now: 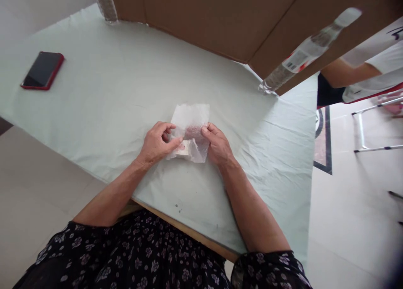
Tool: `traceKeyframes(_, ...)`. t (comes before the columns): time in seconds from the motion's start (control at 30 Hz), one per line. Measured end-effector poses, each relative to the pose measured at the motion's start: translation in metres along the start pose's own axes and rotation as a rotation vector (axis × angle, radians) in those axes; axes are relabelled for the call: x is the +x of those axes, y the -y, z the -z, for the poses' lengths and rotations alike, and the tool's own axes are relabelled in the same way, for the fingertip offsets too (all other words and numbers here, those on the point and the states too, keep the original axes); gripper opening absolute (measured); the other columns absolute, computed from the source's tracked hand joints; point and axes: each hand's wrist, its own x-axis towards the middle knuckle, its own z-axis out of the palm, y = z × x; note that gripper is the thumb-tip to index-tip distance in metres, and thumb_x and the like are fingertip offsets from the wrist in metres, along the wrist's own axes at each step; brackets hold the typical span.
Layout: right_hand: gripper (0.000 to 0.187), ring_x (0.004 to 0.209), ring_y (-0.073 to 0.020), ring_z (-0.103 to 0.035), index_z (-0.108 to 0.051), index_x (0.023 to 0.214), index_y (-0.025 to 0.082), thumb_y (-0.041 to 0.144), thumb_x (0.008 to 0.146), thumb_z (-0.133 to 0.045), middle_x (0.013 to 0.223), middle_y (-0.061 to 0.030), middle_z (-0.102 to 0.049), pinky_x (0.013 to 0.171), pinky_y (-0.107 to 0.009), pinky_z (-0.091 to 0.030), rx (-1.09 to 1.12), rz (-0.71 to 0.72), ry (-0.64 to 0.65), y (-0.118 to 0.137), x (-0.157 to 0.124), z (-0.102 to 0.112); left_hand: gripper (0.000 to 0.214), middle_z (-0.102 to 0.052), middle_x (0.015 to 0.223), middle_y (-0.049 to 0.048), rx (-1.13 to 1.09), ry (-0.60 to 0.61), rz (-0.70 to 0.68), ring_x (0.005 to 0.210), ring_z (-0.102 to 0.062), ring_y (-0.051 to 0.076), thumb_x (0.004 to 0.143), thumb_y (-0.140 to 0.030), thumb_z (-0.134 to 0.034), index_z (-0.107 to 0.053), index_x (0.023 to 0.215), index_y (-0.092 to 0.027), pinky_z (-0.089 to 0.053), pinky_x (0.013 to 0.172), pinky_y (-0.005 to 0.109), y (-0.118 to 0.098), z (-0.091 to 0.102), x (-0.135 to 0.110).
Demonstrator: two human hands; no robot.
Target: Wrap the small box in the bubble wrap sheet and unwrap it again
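Note:
Between my hands, above the cloth, is a translucent whitish wrapping sheet (pixel 192 114), perhaps thin foam or bubble wrap. A small pale box-like item (pixel 185 148) with a reddish mark lies on its lower part, partly covered by the wrap. My right hand (pixel 217 142) pinches the sheet's right edge between thumb and fingers. On the other side, my left hand (pixel 159 142) has its thumb on the small item and its fingers curled at the sheet's left edge. The underside of the item is hidden.
A pale green cloth (pixel 119 104) covers the table. At the back stands a large brown cardboard panel (pixel 201 20), with a plastic bottle (pixel 308 51) at its right and another bottle (pixel 107 5) at its left. A red-cased phone (pixel 43 70) lies far left. Another person's arm (pixel 349 72) shows at right.

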Motion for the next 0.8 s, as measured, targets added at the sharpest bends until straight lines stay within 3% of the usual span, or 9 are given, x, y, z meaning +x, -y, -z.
traceKeyframes(0.13,0.040,0.076,-0.0210,-0.071,-0.058,0.083,0.024,0.058,0.073,-0.077,0.080,-0.0003,-0.074,0.073,-0.034,-0.057,0.075,0.019,-0.072,-0.001,-0.002,0.003,0.013,-0.058,0.066,-0.0026,-0.041,-0.006,0.103,0.060,-0.049,0.012,0.072,-0.031,-0.060,-0.063,0.073,-0.019,-0.041,0.059,0.025,-0.006,0.001,0.002)
traceKeyframes(0.27,0.031,0.065,-0.0179,-0.067,-0.059,0.079,0.023,0.050,0.076,-0.074,0.073,0.0007,-0.071,0.062,-0.031,-0.056,0.036,0.069,-0.218,-0.005,0.001,0.012,0.011,-0.053,0.059,-0.0037,-0.048,-0.143,0.163,0.057,-0.046,0.012,0.072,-0.028,-0.055,-0.058,0.066,-0.020,-0.040,0.058,0.026,-0.003,0.011,0.006)
traceKeyframes(0.37,0.027,0.059,-0.0175,-0.063,-0.057,0.078,0.023,0.048,0.078,-0.069,0.066,0.0007,-0.067,0.056,-0.032,-0.054,-0.028,0.055,-0.320,-0.008,0.006,0.021,0.010,-0.056,0.066,-0.0013,0.050,-0.248,0.161,0.067,-0.052,0.016,0.075,-0.026,-0.054,-0.056,0.066,-0.021,-0.046,0.068,0.030,0.010,0.019,0.011)
traceKeyframes(0.47,0.023,0.063,-0.0169,-0.063,-0.056,0.086,0.023,0.043,0.078,-0.065,0.075,-0.0006,-0.068,0.058,-0.032,-0.054,-0.142,0.078,-0.392,-0.007,0.009,0.029,0.006,-0.063,0.078,0.0033,0.267,-0.257,0.114,0.085,-0.057,0.022,0.074,-0.021,-0.055,-0.056,0.067,-0.021,-0.048,0.088,0.040,0.022,0.023,0.015)
traceKeyframes(0.6,0.027,0.085,-0.0169,-0.064,-0.059,0.101,0.023,0.038,0.080,-0.064,0.103,-0.0050,-0.070,0.073,-0.033,-0.054,-0.476,0.323,-0.494,0.008,0.001,0.036,0.019,-0.069,0.100,0.0068,0.299,-0.328,-0.002,0.097,-0.059,0.025,0.075,-0.020,-0.055,-0.062,0.092,-0.021,-0.050,0.091,0.043,0.021,0.023,0.012)
traceKeyframes(0.7,0.031,0.091,-0.0181,-0.066,-0.062,0.109,0.023,0.043,0.084,-0.064,0.111,-0.0064,-0.071,0.078,-0.035,-0.054,-0.660,0.372,-0.327,0.022,-0.013,0.030,0.023,-0.070,0.109,0.0072,0.282,-0.330,-0.244,0.109,-0.060,0.025,0.082,-0.023,-0.053,-0.062,0.103,-0.022,-0.049,0.096,0.042,0.010,0.020,0.005)
traceKeyframes(0.8,0.055,0.094,-0.0218,-0.067,-0.059,0.127,0.022,0.047,0.080,-0.071,0.110,-0.0074,-0.073,0.078,-0.038,-0.055,-0.821,0.303,-0.120,0.028,-0.024,0.018,0.028,-0.071,0.115,0.0086,0.309,-0.171,-0.418,0.115,-0.059,0.026,0.082,-0.024,-0.054,-0.063,0.108,-0.020,-0.045,0.106,0.045,0.004,0.015,0.000)
